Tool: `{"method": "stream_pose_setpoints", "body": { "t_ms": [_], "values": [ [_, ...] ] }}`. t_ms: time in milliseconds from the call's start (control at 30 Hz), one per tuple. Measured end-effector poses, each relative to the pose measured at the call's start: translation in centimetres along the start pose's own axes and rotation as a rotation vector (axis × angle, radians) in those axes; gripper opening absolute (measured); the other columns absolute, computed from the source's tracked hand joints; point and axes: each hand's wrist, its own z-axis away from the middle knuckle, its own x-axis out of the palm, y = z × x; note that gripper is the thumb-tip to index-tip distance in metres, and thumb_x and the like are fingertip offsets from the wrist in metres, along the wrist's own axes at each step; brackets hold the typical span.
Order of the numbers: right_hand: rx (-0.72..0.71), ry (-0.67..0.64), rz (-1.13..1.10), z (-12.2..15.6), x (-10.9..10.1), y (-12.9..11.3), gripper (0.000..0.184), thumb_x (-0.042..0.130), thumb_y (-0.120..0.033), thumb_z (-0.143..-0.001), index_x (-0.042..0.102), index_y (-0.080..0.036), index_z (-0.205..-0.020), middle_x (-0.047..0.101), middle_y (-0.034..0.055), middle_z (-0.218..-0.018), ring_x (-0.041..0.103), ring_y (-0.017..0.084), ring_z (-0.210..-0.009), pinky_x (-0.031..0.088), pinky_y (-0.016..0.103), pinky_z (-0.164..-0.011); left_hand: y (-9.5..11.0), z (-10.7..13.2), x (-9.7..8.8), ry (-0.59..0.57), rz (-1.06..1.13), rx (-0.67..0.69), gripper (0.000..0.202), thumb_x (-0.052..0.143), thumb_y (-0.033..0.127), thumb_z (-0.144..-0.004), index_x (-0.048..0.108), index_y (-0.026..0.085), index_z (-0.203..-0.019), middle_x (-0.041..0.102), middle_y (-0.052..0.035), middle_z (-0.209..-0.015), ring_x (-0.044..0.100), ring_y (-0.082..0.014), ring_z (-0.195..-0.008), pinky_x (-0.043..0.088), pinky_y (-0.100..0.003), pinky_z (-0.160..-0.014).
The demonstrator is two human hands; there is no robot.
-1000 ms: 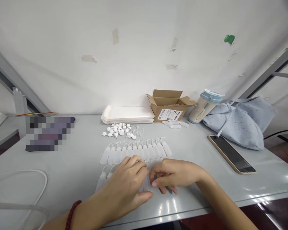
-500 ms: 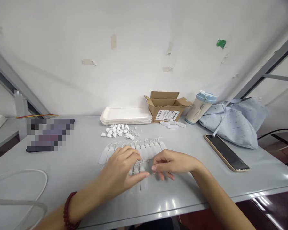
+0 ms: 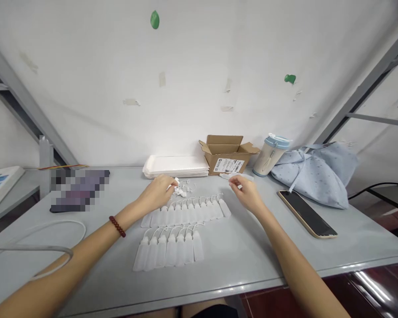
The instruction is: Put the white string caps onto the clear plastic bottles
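My left hand (image 3: 159, 192) reaches over the heap of small white twist-shaped caps (image 3: 182, 192), its fingers bent and closed down among them. Whatever sits between its fingertips is hidden. My right hand (image 3: 247, 192) is at the loose translucent plastic bottles (image 3: 225, 176) in front of the carton, fingers curled in at the nearest one; its grip is partly hidden. Between my forearms lie two rows of small flat translucent bottles with thin looped white strings at their tops: a back row (image 3: 189, 214) and a front row (image 3: 167, 251).
An open cardboard box (image 3: 227, 161) and a stack of white padded sleeves (image 3: 177, 165) stand by the wall. To the right are a tumbler (image 3: 270, 154), a blue cloth bag (image 3: 315, 176) and a phone (image 3: 307, 214). A white cable (image 3: 58, 249) loops at the left.
Both hands have left the front row of bottles and moved farther back: the left to the caps, the right to the loose bottles. The whole front row now shows. The view has shifted.
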Motion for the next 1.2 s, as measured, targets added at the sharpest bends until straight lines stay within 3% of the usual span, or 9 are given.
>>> {"method": "stream_pose_setpoints", "body": {
  "t_ms": [133, 300, 467, 733, 867, 967, 1067, 1200],
  "values": [
    [-0.086, 0.058, 0.215, -0.7, 0.2, 2.2, 0.019, 0.044, -0.016, -0.08, 0.06, -0.016, -0.091, 0.065, 0.0108, -0.096, 0.06, 0.022, -0.088, 0.046, 0.036, -0.078, -0.7, -0.5, -0.1, -0.058, -0.041, 0.012, 0.026, 0.04, 0.024, -0.081, 0.065, 0.019, -0.074, 0.069, -0.0066, -0.08, 0.062, -0.0254, -0.082, 0.045, -0.037, -0.079],
    [-0.092, 0.071, 0.412, -1.3, 0.2, 3.9, 0.034, 0.043, -0.007, -0.079, 0.06, -0.013, -0.107, 0.061, 0.0141, -0.114, 0.055, 0.025, -0.109, 0.041, 0.038, -0.094, -0.4, -0.2, 0.2, -0.069, -0.079, -0.047, 0.021, 0.046, 0.025, -0.077, 0.063, 0.018, -0.087, 0.068, -0.0095, -0.092, 0.059, -0.0298, -0.097, 0.046, -0.038, -0.08],
    [-0.044, 0.017, 0.529, -1.4, 0.4, 4.7, 0.044, 0.041, -0.003, -0.078, 0.058, -0.011, -0.118, 0.057, 0.0154, -0.127, 0.051, 0.027, -0.116, 0.042, 0.039, -0.095, -0.8, -0.1, 1.0, -0.124, -0.053, -0.102, 0.013, 0.048, 0.021, -0.074, 0.059, 0.019, -0.08, 0.067, -0.0086, -0.09, 0.06, -0.0288, -0.095, 0.046, -0.035, -0.075],
    [0.019, -0.105, 0.642, -0.7, 1.1, 3.6, 0.048, 0.041, -0.001, -0.081, 0.055, -0.014, -0.125, 0.051, 0.0144, -0.136, 0.046, 0.029, -0.125, 0.043, 0.044, -0.093, -1.8, 0.3, 2.1, -0.093, 0.011, -0.027, 0.014, 0.043, 0.02, -0.077, 0.057, 0.02, -0.079, 0.067, -0.0052, -0.083, 0.059, -0.0241, -0.083, 0.043, -0.034, -0.072],
    [0.028, -0.094, 0.661, -0.7, 1.1, 3.8, 0.05, 0.04, 0.0, -0.081, 0.053, -0.016, -0.127, 0.053, 0.0138, -0.134, 0.046, 0.029, -0.124, 0.043, 0.041, -0.09, -0.9, 0.9, 0.9, -0.012, 0.098, -0.085, 0.015, 0.046, 0.026, -0.079, 0.06, 0.021, -0.078, 0.069, -0.0035, -0.084, 0.06, -0.0219, -0.08, 0.044, -0.032, -0.069],
    [0.031, -0.082, 0.669, -0.8, 1.2, 4.1, 0.047, 0.041, -0.003, -0.082, 0.054, -0.016, -0.125, 0.056, 0.0141, -0.128, 0.048, 0.03, -0.117, 0.042, 0.041, -0.087, -0.2, 1.6, -0.1, 0.131, 0.17, -0.142, 0.018, 0.049, 0.033, -0.08, 0.063, 0.022, -0.083, 0.07, -0.0027, -0.087, 0.061, -0.0208, -0.08, 0.045, -0.031, -0.069],
    [0.055, -0.031, 0.685, -0.7, 1.3, 4.5, 0.051, 0.04, 0.001, -0.078, 0.056, -0.016, -0.124, 0.056, 0.0144, -0.122, 0.048, 0.03, -0.109, 0.041, 0.04, -0.085, 0.2, 2.3, -0.9, 0.272, 0.217, -0.198, 0.021, 0.052, 0.037, -0.08, 0.065, 0.022, -0.086, 0.07, -0.002, -0.089, 0.061, -0.0203, -0.08, 0.046, -0.03, -0.071],
    [0.076, -0.025, 0.666, -0.7, 1.3, 5.0, 0.052, 0.041, 0.006, -0.071, 0.062, -0.013, -0.114, 0.058, 0.0148, -0.119, 0.05, 0.029, -0.102, 0.041, 0.037, -0.084, 0.6, 2.9, -1.5, 0.366, 0.261, -0.247, 0.019, 0.057, 0.038, -0.079, 0.067, 0.023, -0.085, 0.07, -0.0007, -0.088, 0.059, -0.0183, -0.076, 0.046, -0.029, -0.071]
  ]
}}
